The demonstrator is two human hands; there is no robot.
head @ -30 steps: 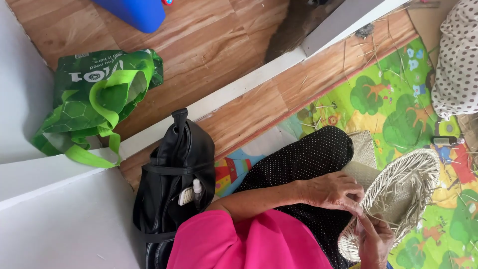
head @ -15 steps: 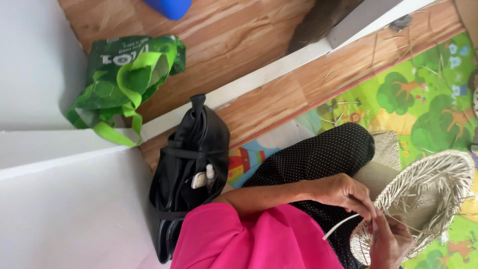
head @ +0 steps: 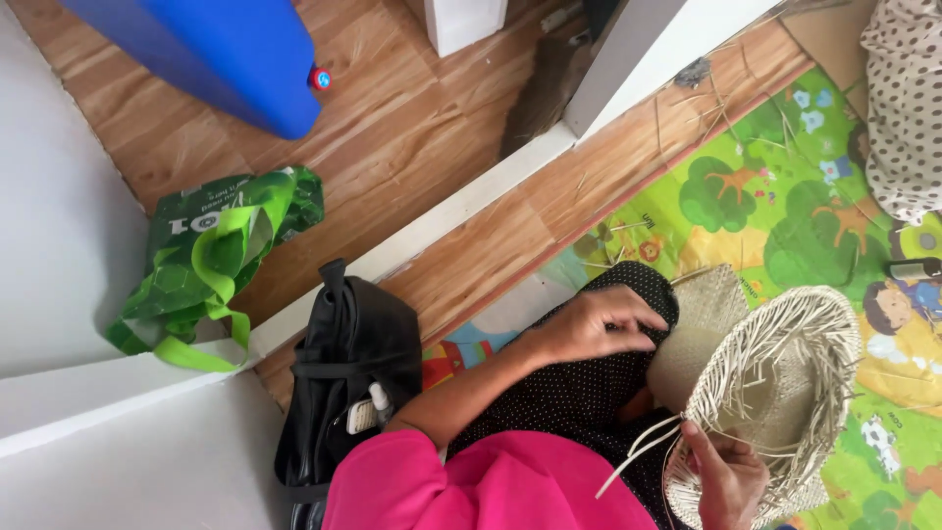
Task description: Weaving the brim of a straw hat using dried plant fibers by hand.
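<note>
Fingers [head: 708, 461] of the right hand [head: 731, 481] pinch loose pale strands at the rim of the half-woven straw hat [head: 775, 393], lower right of the frame. The left hand [head: 594, 324] rests curled on the dotted black knee [head: 589, 393], gripping nothing visible. A black bag [head: 348, 363] lies lower centre-left.

Count by kind:
- Hands: two, left hand [head: 599, 327] at 12 o'clock of lap, right hand [head: 728, 478] at 5 o'clock.
- Woven straw hat [head: 775, 393], unfinished: one.
- Black bag [head: 348, 373]: one, 9 o'clock of lap.
- Green shopping bag [head: 221, 255]: one, 10 o'clock.
- Blue container [head: 211, 54]: one.
- Play mat [head: 785, 206], colourful: one.
- Dotted cloth [head: 908, 98]: one, 2 o'clock.
</note>
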